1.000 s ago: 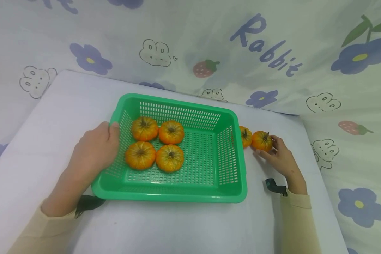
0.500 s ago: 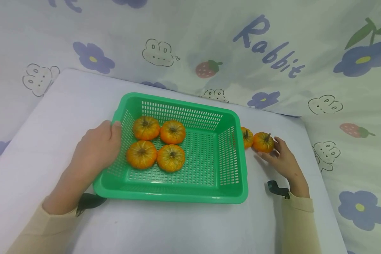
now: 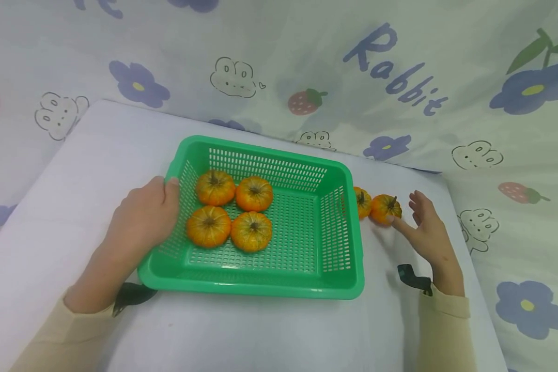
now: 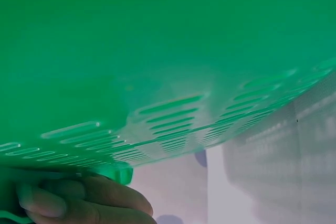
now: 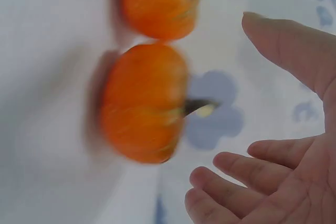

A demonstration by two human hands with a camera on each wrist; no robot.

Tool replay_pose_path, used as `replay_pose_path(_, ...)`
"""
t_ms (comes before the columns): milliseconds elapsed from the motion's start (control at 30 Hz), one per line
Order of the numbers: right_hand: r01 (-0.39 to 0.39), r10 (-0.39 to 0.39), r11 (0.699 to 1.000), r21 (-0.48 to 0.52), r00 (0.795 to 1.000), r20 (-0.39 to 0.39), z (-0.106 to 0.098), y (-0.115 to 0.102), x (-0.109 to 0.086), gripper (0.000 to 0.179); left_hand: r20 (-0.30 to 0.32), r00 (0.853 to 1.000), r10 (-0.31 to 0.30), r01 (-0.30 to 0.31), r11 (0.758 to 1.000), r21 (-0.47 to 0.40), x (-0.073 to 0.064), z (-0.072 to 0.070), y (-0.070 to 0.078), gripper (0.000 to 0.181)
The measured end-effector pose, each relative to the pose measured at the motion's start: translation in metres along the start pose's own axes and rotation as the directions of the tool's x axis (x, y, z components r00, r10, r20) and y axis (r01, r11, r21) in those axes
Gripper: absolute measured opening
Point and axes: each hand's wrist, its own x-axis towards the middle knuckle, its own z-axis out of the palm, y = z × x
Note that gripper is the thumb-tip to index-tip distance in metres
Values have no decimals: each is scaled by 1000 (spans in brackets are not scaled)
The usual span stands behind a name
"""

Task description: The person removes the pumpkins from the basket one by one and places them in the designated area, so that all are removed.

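Note:
My left hand (image 3: 144,214) grips the left rim of a green plastic basket (image 3: 251,289), its thumb over the edge. In the left wrist view curled fingers (image 4: 100,200) hold under that rim beside the slotted wall (image 4: 168,51). Several small orange pumpkins (image 3: 208,227) sit in the basket's left half. To the basket's right, one pumpkin (image 3: 385,209) stands on the table, touching another pumpkin (image 3: 363,203) partly hidden by the basket wall. Just right of the outer pumpkin is my right hand (image 3: 428,232), fingers spread and holding nothing; the right wrist view shows a gap between hand and pumpkin (image 5: 144,103).
A white cloth covers the table (image 3: 279,330). Behind it hangs a curtain (image 3: 269,62) printed with rabbits, flowers and strawberries. Dark wrist-camera mounts (image 3: 414,276) stick out at both cuffs.
My right hand has let go of the outer pumpkin and drawn back a little to the right, its fingers opening. The left hand keeps its grip on the basket.

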Motion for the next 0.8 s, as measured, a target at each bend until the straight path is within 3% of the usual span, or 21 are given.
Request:
replay_pose_path(167, 102, -102, 995, -3, 993, -54, -5, -32, -7, 93, -1, 1000, 3, -3, 1000, 5, -1, 0, 0, 62)
replay_pose_path(267, 208, -208, 978, -3, 976, -69, -6, -62, -10, 88, -2, 1000, 5, -5, 1000, 7, -1, 0, 0, 62)
replay_pose_path(367, 339, -339, 941, -10, 939, -59, -6, -97, -12, 87, -1, 1000, 4, -4, 1000, 5, -1, 0, -1, 62)
replay_pose_path(500, 462, -462, 886, -45, 887, 27, 0, -137, -14, 84, -4, 1000, 3, -3, 1000, 5, 0, 0, -3, 63)
replay_pose_path(633, 548, -533, 833, -77, 832, 154, 12, -166, -12, 82, -4, 1000, 6, -6, 1000, 3, 1, 0, -3, 63)
replay_pose_path(800, 614, -569, 786, -76, 766, 299, 31, -193, -4, 86, 17, 1000, 0, 0, 1000, -6, 1, 0, -2, 65)
